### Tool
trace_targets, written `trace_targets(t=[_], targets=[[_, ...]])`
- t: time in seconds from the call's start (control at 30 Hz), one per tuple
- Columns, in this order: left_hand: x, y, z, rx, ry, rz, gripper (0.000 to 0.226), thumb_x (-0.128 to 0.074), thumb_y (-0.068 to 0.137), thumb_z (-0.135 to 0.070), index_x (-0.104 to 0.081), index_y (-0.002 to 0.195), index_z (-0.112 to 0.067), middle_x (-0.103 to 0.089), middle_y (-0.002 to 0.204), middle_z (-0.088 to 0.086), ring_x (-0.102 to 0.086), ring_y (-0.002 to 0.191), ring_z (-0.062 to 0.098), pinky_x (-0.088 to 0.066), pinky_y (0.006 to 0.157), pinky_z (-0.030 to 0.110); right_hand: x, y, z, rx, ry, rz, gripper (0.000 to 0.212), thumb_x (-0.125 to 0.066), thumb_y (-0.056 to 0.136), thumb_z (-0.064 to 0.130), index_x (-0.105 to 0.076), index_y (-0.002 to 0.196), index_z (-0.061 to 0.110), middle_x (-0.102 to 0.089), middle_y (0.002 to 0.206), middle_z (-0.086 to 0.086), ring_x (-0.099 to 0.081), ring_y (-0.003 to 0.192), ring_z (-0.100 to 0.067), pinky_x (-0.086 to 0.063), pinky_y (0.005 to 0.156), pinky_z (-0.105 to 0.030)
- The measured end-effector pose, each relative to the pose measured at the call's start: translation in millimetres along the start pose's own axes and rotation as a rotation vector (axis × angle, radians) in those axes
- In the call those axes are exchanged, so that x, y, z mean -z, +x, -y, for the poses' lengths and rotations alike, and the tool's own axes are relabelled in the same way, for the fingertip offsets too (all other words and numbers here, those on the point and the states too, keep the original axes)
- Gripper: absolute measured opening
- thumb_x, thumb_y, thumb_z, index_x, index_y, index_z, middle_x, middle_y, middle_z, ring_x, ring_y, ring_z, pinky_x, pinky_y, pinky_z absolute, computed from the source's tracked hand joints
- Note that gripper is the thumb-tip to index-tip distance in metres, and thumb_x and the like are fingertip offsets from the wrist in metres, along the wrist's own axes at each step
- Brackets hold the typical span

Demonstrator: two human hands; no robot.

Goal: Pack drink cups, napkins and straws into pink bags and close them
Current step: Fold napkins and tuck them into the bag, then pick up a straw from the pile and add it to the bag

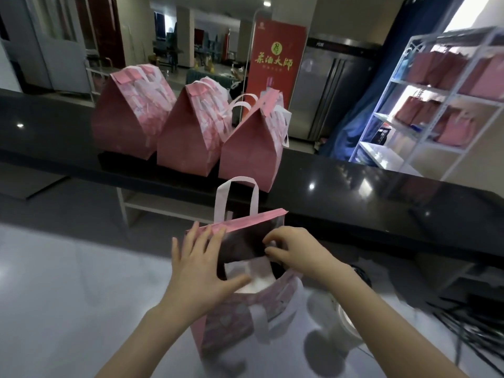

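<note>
Head view, lower centre: your left hand (200,264) lies flat, fingers spread, on the open pink patterned fabric bag (231,317), while your right hand (293,253) pinches something unclear at its mouth; white paper shows inside. Beyond, three folded-shut pink bags (191,126) stand finished on the black counter (381,197).

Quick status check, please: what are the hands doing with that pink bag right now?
Left hand spread on the open pink bag, steadying its mouth. Right hand pinching something white at the opening. Three closed bags on the black counter. Nothing blocking.

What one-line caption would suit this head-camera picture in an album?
Two hands hold an open pink bag on the table; three closed bags wait behind.
</note>
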State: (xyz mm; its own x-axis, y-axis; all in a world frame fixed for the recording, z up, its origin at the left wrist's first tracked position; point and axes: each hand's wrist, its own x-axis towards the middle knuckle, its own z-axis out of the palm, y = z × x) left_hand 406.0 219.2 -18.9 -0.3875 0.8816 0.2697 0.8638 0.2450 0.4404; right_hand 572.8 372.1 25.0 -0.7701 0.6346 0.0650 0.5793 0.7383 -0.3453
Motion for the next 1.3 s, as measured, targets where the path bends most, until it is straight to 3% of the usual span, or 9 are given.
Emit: trace_targets(t=[0.13,0.23,0.33,0.53,0.8,0.9,1.0,1.1,1.3], targets=[[5.0,3.0,-31.1,-0.019,0.022,-0.182,0.048,-0.068,0.079,-0.049,-0.060,0.121,-0.026,-0.058,0.129,-0.001,-0.035,0.137,0.026,-0.019,0.114,0.056,20.9,-40.4,-24.0,0.040,0.072,-0.160,0.015,-0.062,0.090,0.028,-0.069,0.103,0.025,-0.062,0.103,0.013,-0.054,0.093,-0.001,-0.045,0.085,-0.019],[-4.6,9.2,-75.9,-0.101,0.002,-0.258,0.020,-0.078,0.075,-0.026,-0.069,0.093,-0.023,-0.068,0.102,0.000,-0.055,0.115,0.027,-0.040,0.100,0.048,40.9,-79.1,-57.4,0.038,0.090,-0.247,0.014,-0.061,0.091,0.024,-0.070,0.101,0.022,-0.063,0.103,0.011,-0.055,0.096,-0.002,-0.044,0.086,-0.018],[-30.0,13.5,-141.7,-0.204,-0.091,-0.236,0.012,-0.077,0.075,-0.015,-0.070,0.083,-0.019,-0.067,0.085,-0.003,-0.060,0.086,0.022,-0.049,0.078,0.040,60.3,-124.2,-107.6,-0.021,0.082,-0.279,0.014,-0.062,0.091,0.023,-0.071,0.100,0.020,-0.066,0.102,0.008,-0.057,0.097,-0.006,-0.046,0.088,-0.022],[-130.5,11.5,-280.4,-0.345,-0.236,-0.041,0.009,-0.071,0.080,-0.018,-0.068,0.084,-0.025,-0.063,0.080,-0.014,-0.057,0.081,0.010,-0.047,0.072,0.030,72.9,-218.2,-238.9,-0.294,0.032,-0.193,0.016,-0.055,0.090,0.031,-0.068,0.099,0.029,-0.066,0.098,0.011,-0.060,0.094,-0.010,-0.051,0.083,-0.034],[-287.1,-10.4,-412.8,-0.329,-0.280,0.349,0.012,-0.062,0.084,-0.028,-0.066,0.096,-0.028,-0.064,0.090,-0.019,-0.058,0.094,0.005,-0.046,0.083,0.027,61.3,-337.0,-398.5,-0.672,0.045,-0.141,0.016,-0.057,0.088,0.032,-0.067,0.098,0.027,-0.067,0.094,0.010,-0.061,0.091,-0.014,-0.046,0.073,-0.029],[-331.9,-15.0,-440.1,-0.313,-0.245,0.470,0.018,-0.061,0.084,-0.032,-0.065,0.101,-0.029,-0.064,0.095,-0.017,-0.059,0.097,0.005,-0.046,0.082,0.025,45.9,-358.3,-437.9,-0.789,0.048,-0.126,0.023,-0.058,0.086,0.036,-0.067,0.105,0.026,-0.067,0.102,0.005,-0.061,0.098,-0.017,-0.045,0.074,-0.028],[-368.6,-15.5,-459.2,-0.286,-0.148,0.559,0.026,-0.059,0.084,-0.035,-0.063,0.108,-0.027,-0.065,0.103,-0.012,-0.057,0.100,0.010,-0.047,0.081,0.027,26.2,-362.0,-462.2,-0.817,0.052,-0.097,0.032,-0.062,0.086,0.039,-0.064,0.115,0.025,-0.062,0.112,0.002,-0.056,0.108,-0.018,-0.045,0.081,-0.030],[-395.1,-14.3,-469.6,-0.232,-0.098,0.592,0.028,-0.058,0.083,-0.024,-0.061,0.111,-0.021,-0.062,0.106,-0.002,-0.057,0.102,0.018,-0.047,0.080,0.031,7.6,-354.0,-474.4,-0.806,0.074,-0.101,0.031,-0.063,0.085,0.035,-0.064,0.114,0.021,-0.059,0.116,-0.001,-0.052,0.112,-0.020,-0.044,0.084,-0.030],[-423.8,-13.6,-474.8,-0.194,-0.126,0.585,0.031,-0.048,0.085,-0.006,-0.058,0.113,-0.017,-0.058,0.100,0.002,-0.058,0.097,0.025,-0.039,0.072,0.028,-14.3,-331.9,-483.6,-0.749,0.016,-0.117,0.028,-0.057,0.086,0.037,-0.069,0.102,0.017,-0.061,0.106,-0.005,-0.051,0.107,-0.025,-0.041,0.086,-0.033]])
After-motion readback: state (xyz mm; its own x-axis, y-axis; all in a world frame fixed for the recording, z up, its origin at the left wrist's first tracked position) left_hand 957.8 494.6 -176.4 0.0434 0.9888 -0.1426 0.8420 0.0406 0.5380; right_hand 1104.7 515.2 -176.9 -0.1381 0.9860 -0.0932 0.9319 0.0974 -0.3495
